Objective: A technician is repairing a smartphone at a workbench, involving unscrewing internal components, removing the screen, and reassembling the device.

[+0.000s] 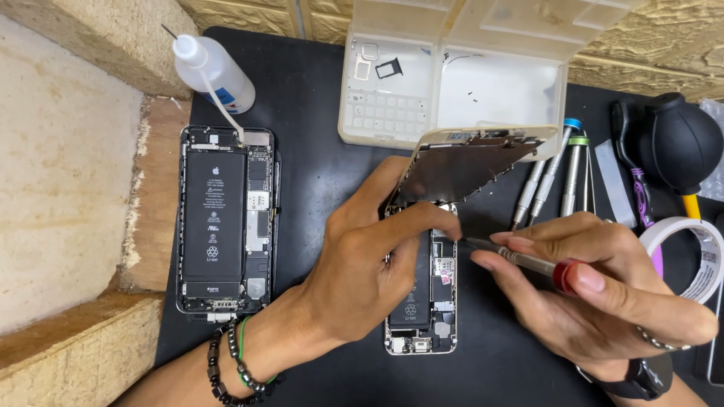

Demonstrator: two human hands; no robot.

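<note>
An opened phone [431, 301] lies on the black mat [302, 98], its battery and boards exposed. Its screen panel [467, 162] is lifted and tilted up at the top end. My left hand [362, 264] rests over the phone's upper half, fingers propping the raised screen panel. My right hand [596, 294] grips a small screwdriver [520, 260] with a red collar, its tip pointing left at the phone's upper right edge, just under the screen panel.
A second opened phone [225, 218] lies on the mat's left. A white squeeze bottle [215, 71] sits above it. An open clear parts box [452, 75] stands behind. Several screwdrivers [554, 169], a black air blower [675, 139] and a tape roll [697, 256] lie at right.
</note>
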